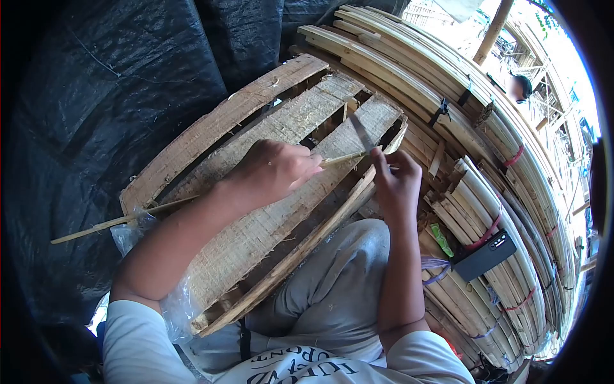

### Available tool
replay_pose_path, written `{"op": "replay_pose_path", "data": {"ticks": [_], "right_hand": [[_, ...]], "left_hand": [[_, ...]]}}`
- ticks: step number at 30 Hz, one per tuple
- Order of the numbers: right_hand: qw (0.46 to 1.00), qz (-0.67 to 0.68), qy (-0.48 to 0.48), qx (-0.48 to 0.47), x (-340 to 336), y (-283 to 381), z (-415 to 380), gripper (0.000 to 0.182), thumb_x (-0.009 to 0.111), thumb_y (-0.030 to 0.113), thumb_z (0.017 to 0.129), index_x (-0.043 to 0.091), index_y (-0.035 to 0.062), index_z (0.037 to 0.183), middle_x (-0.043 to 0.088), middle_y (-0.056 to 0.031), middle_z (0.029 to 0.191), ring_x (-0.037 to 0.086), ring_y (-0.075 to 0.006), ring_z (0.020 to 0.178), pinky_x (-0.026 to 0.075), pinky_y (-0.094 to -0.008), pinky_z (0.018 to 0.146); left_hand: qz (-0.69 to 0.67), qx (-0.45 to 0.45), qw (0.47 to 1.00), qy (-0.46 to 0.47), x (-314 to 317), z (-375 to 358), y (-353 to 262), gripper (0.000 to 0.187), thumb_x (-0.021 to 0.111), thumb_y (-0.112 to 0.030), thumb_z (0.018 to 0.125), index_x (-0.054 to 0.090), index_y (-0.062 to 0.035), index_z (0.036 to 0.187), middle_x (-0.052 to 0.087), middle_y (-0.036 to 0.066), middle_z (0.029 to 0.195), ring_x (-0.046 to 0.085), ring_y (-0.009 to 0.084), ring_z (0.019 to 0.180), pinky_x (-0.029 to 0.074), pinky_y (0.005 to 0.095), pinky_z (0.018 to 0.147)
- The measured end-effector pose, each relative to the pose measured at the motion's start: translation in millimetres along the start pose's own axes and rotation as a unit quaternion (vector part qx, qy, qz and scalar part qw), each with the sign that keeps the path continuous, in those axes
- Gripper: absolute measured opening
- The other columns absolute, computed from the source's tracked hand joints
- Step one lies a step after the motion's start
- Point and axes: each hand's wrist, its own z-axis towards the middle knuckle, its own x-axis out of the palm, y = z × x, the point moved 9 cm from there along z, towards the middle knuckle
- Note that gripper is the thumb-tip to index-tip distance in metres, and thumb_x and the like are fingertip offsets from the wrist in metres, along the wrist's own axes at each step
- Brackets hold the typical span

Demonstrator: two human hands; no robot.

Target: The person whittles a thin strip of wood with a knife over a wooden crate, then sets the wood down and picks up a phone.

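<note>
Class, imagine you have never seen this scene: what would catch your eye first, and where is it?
At the centre, the left hand grips a thin pale bamboo stick that runs past the wrist to the left, while the right hand holds a grey knife blade against its tip. Both work over a rough wooden slatted pallet. On the right, tied bundles of split bamboo strips carry a black phone.

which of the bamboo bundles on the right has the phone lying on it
The black phone lies on the near bundle tied with red bands, just right of the person's right hand; the longer bundles farther back carry no phone.
</note>
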Motion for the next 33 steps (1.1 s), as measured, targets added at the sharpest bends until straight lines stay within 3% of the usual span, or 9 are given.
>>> {"op": "replay_pose_path", "data": {"ticks": [3, 4, 7, 8, 15, 19, 21, 27, 33], "right_hand": [[0.995, 0.039, -0.007, -0.09, 13.0, 8.6, -10.8, 0.036, 0.076, 0.024, 0.099, 0.067, -0.0065, 0.08, 0.053, -0.0026, 0.054, 0.043, -0.0061, 0.052, 0.034, -0.0274, 0.048], [1.0, -0.005, 0.022, 0.0, 18.0, 12.4, -23.2, 0.036, 0.076, 0.022, 0.098, 0.066, -0.0064, 0.079, 0.056, -0.0053, 0.056, 0.045, -0.0066, 0.054, 0.037, -0.0282, 0.049], [0.999, 0.028, -0.002, -0.045, 9.6, 6.2, -7.4, 0.034, 0.077, 0.022, 0.097, 0.067, -0.0057, 0.08, 0.058, -0.0078, 0.057, 0.047, -0.0073, 0.053, 0.04, -0.0303, 0.049], [0.991, -0.025, -0.068, -0.108, -5.2, 10.9, -1.3, 0.034, 0.077, 0.022, 0.097, 0.068, -0.0055, 0.08, 0.057, -0.0075, 0.056, 0.048, -0.0082, 0.052, 0.039, -0.0298, 0.049], [0.999, -0.004, 0.031, -0.012, 17.5, 10.5, -15.3, 0.034, 0.076, 0.022, 0.098, 0.067, -0.0059, 0.081, 0.053, -0.0029, 0.054, 0.044, -0.0061, 0.051, 0.033, -0.0293, 0.046], [0.993, -0.033, -0.081, -0.081, -2.4, 12.2, -4.2, 0.031, 0.077, 0.02, 0.097, 0.068, -0.0059, 0.082, 0.053, -0.006, 0.053, 0.044, -0.0079, 0.049, 0.035, -0.0302, 0.046], [1.0, -0.014, 0.007, -0.026, 19.7, 20.1, -23.5, 0.032, 0.078, 0.021, 0.096, 0.068, -0.0066, 0.082, 0.055, -0.0088, 0.053, 0.045, -0.0098, 0.049, 0.036, -0.0318, 0.047], [0.992, -0.088, -0.059, -0.061, -2.3, 16.8, -0.9, 0.032, 0.075, 0.022, 0.098, 0.066, -0.0056, 0.084, 0.063, -0.0175, 0.058, 0.061, -0.019, 0.052, 0.047, -0.0373, 0.052], [0.994, -0.078, -0.042, -0.063, 4.9, 22.9, -23.2, 0.018, 0.067, 0.012, 0.1, 0.058, -0.0033, 0.102, 0.063, -0.0141, 0.065, 0.059, -0.02, 0.054, 0.045, -0.0369, 0.054]], "left_hand": [[0.009, 0.003, 1.0, -0.008, -1.7, 1.5, -1.3, 0.014, 0.075, -0.014, 0.094, 0.074, 0.0, 0.093, 0.067, 0.015, 0.073, 0.069, 0.0294, 0.064, 0.053, 0.0386, 0.057], [0.004, 0.009, 1.0, -0.018, -4.0, 1.3, -3.5, 0.014, 0.075, -0.014, 0.094, 0.074, 0.0001, 0.094, 0.067, 0.015, 0.074, 0.069, 0.0297, 0.065, 0.053, 0.0388, 0.057], [0.004, 0.006, 1.0, -0.009, -6.6, 2.5, -4.0, 0.015, 0.075, -0.015, 0.094, 0.074, 0.0002, 0.094, 0.067, 0.015, 0.075, 0.07, 0.0299, 0.065, 0.054, 0.0393, 0.058], [0.007, -0.006, 1.0, 0.005, -4.4, 2.3, -2.4, 0.016, 0.075, -0.016, 0.093, 0.075, 0.0002, 0.094, 0.068, 0.015, 0.075, 0.07, 0.0298, 0.065, 0.054, 0.0395, 0.058], [-0.002, 0.015, 1.0, -0.017, -5.6, 1.6, -3.1, 0.015, 0.076, -0.015, 0.093, 0.076, -0.0003, 0.096, 0.068, 0.014, 0.074, 0.07, 0.029, 0.064, 0.054, 0.0392, 0.057], [0.012, -0.003, 1.0, -0.007, -3.4, 0.6, -1.4, 0.015, 0.077, -0.015, 0.092, 0.076, -0.0004, 0.097, 0.069, 0.014, 0.074, 0.07, 0.0286, 0.064, 0.054, 0.0385, 0.057], [0.015, -0.005, 1.0, -0.006, -1.5, 1.2, 0.8, 0.016, 0.078, -0.015, 0.092, 0.076, -0.0003, 0.096, 0.07, 0.014, 0.074, 0.071, 0.0281, 0.064, 0.055, 0.0377, 0.058], [-0.031, -0.099, 0.995, -0.015, -8.2, -2.4, 18.5, 0.021, 0.085, -0.021, 0.086, 0.077, -0.0016, 0.083, 0.074, 0.013, 0.075, 0.073, 0.0258, 0.066, 0.057, 0.0372, 0.061], [-0.049, -0.084, 0.995, -0.013, -19.2, -3.6, 13.6, 0.016, 0.087, -0.017, 0.081, 0.079, -0.0033, 0.086, 0.077, 0.014, 0.081, 0.075, 0.0279, 0.071, 0.059, 0.038, 0.07]]}}
